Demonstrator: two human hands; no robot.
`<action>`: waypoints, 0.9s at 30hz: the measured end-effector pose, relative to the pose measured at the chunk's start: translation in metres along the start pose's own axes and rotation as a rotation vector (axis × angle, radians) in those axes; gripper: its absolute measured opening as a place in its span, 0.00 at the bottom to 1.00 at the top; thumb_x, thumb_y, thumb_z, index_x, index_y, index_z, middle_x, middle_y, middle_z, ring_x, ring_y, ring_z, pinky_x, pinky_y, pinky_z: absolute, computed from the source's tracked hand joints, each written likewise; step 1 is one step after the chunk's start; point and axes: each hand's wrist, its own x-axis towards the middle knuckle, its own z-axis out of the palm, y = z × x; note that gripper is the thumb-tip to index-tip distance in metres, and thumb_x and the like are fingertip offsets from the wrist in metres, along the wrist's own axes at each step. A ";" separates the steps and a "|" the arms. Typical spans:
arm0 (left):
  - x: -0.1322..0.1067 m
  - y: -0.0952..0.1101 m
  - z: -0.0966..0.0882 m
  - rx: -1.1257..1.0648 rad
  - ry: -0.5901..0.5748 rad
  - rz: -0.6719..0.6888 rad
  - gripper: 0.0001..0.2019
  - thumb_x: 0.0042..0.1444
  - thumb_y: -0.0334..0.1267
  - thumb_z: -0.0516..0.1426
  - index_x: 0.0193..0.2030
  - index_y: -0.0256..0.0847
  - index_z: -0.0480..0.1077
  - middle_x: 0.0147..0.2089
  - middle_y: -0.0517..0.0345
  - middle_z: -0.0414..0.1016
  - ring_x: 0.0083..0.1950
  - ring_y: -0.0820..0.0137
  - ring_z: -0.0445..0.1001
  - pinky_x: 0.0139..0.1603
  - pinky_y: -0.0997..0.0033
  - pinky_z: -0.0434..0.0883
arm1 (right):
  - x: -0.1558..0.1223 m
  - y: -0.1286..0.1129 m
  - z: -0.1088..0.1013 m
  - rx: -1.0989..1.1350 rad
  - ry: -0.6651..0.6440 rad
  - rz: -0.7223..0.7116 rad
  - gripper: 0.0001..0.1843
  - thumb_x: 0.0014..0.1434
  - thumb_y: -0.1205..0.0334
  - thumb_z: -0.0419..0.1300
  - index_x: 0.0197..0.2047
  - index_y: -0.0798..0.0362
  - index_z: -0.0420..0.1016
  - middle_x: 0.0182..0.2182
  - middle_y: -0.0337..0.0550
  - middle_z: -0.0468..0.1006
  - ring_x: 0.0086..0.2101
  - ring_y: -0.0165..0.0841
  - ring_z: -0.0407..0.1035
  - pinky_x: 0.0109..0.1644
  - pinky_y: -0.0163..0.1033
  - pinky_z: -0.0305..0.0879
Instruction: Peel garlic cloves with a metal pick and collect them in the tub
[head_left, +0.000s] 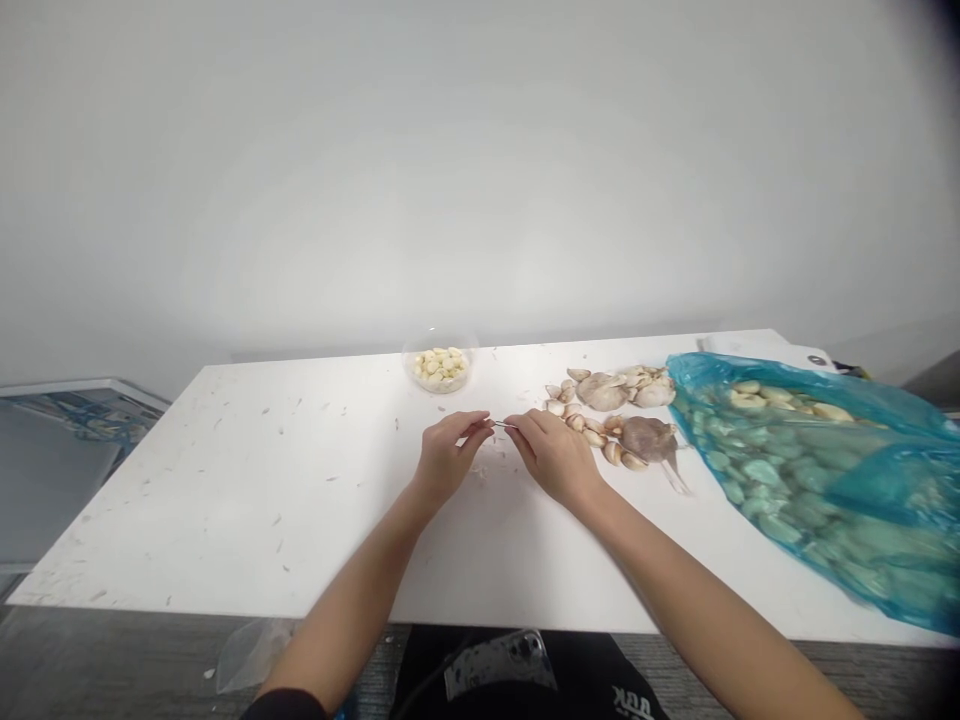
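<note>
My left hand (448, 455) and my right hand (553, 455) meet over the middle of the white table (225, 500). Their fingertips are pinched together on a small pale thing (500, 427), too small to name for sure, maybe a garlic clove or its skin. Just right of my right hand lies a pile of unpeeled garlic cloves and bulbs (615, 410). A small clear bowl (440, 367) of peeled cloves stands behind my hands, near the table's far edge.
A blue plastic bag (810, 470) full of garlic lies on the table's right side. Bits of garlic skin are scattered over the tabletop. A white wall stands behind the table. A clear bag (247, 650) lies on the floor below the front edge.
</note>
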 end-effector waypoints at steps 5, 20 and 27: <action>0.001 -0.002 -0.002 0.019 0.006 0.095 0.04 0.55 0.34 0.58 0.37 0.38 0.73 0.36 0.56 0.76 0.37 0.73 0.74 0.39 0.73 0.73 | 0.000 0.001 -0.001 0.035 -0.019 0.001 0.16 0.66 0.57 0.46 0.41 0.51 0.73 0.31 0.41 0.73 0.32 0.30 0.63 0.30 0.36 0.48; 0.001 -0.009 -0.001 -0.095 -0.122 0.195 0.07 0.58 0.32 0.55 0.40 0.39 0.74 0.36 0.54 0.75 0.37 0.75 0.73 0.38 0.75 0.71 | 0.001 0.007 -0.017 0.076 -0.183 -0.015 0.14 0.65 0.57 0.49 0.42 0.49 0.74 0.33 0.38 0.74 0.36 0.30 0.65 0.30 0.36 0.49; 0.001 -0.008 -0.001 -0.065 -0.146 0.188 0.08 0.59 0.34 0.54 0.40 0.38 0.74 0.37 0.52 0.75 0.37 0.74 0.73 0.39 0.74 0.72 | 0.004 0.010 -0.021 0.172 -0.277 0.019 0.14 0.65 0.58 0.49 0.44 0.50 0.74 0.36 0.41 0.75 0.39 0.30 0.66 0.34 0.35 0.54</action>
